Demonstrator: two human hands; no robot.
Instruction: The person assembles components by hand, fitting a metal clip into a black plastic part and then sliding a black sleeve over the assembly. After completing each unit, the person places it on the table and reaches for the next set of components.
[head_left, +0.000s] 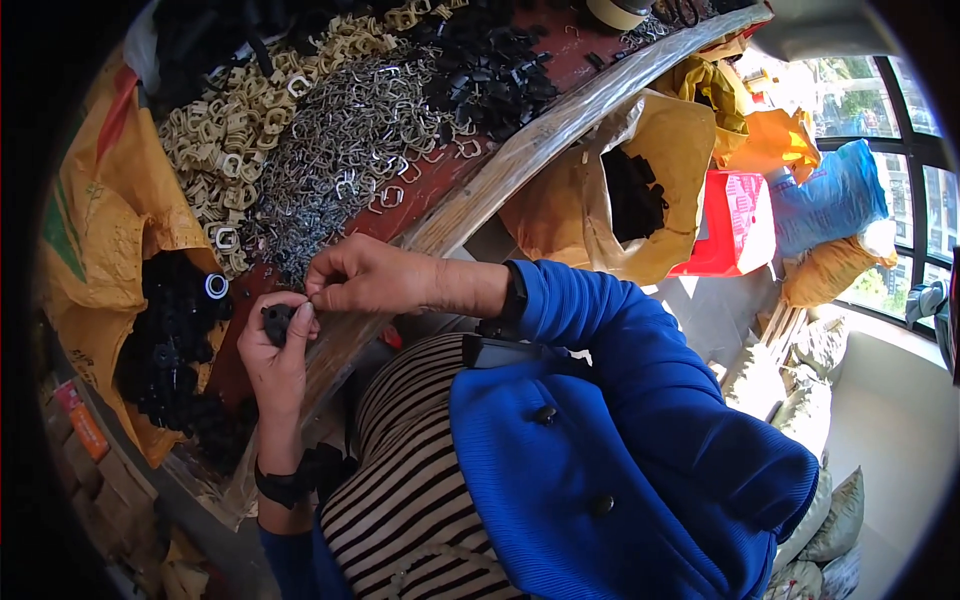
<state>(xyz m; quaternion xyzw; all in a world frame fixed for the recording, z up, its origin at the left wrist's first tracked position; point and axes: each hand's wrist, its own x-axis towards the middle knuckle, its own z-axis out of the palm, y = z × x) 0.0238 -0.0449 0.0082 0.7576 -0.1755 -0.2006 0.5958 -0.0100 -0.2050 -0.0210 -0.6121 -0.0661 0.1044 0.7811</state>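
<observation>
My left hand (272,362) is closed around a small black plastic part (279,322) with a hole in it, the thumb pressed along its side. My right hand (370,281) meets it from the right, thumb and forefinger pinched together at the left fingertips. Whatever sits in that pinch is too small to make out. Just beyond the hands lies a pile of small grey metal pins (292,232). Behind it spreads a heap of bent metal wire loops (345,130), with cream plastic buckle-like pieces (225,150) to its left and black plastic pieces (490,80) to its right.
The dark red tabletop (435,185) has a plastic-wrapped wooden edge (455,215) close to my body. A yellow sack (95,250) with black parts (170,340) stands at the left. Right of the table are an open tan sack (560,200), a red container (738,222) and a blue sack (830,200).
</observation>
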